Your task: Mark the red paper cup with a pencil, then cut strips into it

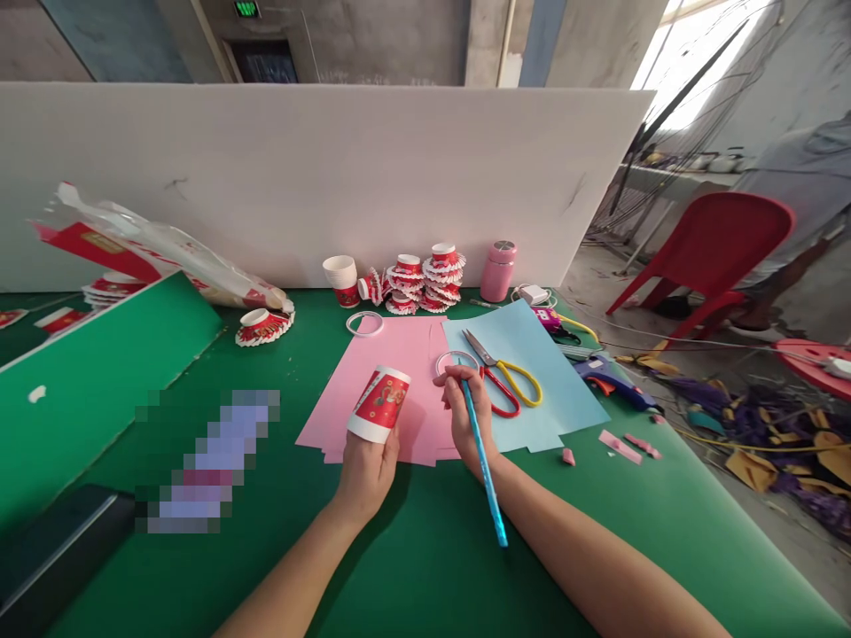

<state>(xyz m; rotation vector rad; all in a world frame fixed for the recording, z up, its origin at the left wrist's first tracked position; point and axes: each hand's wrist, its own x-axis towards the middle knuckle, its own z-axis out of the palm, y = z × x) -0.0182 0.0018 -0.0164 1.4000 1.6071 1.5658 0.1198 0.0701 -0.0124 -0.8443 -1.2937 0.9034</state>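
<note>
My left hand (370,474) holds a red and white paper cup (382,403) on its side, tilted, its fingers hidden inside or behind it. In my right hand (471,421) is a slim blue pencil (484,461), its end slanting down toward me. Both hands hover over pink paper sheets (332,412). Just right of my right hand, scissors (502,368) with one red and one yellow handle lie on light blue paper (572,408). One white ring (364,324) rests at the pink paper's top edge; another ring (442,356) is partly behind my right hand.
Along the white board (299,177) stand stacked cups (340,270), fringed cut cups (442,279) and a pink bottle (497,270). A glue gun (615,383) and pink scraps (621,447) lie right. A green panel (133,346) and dark case (66,549) are left. A red chair (718,248) stands beyond.
</note>
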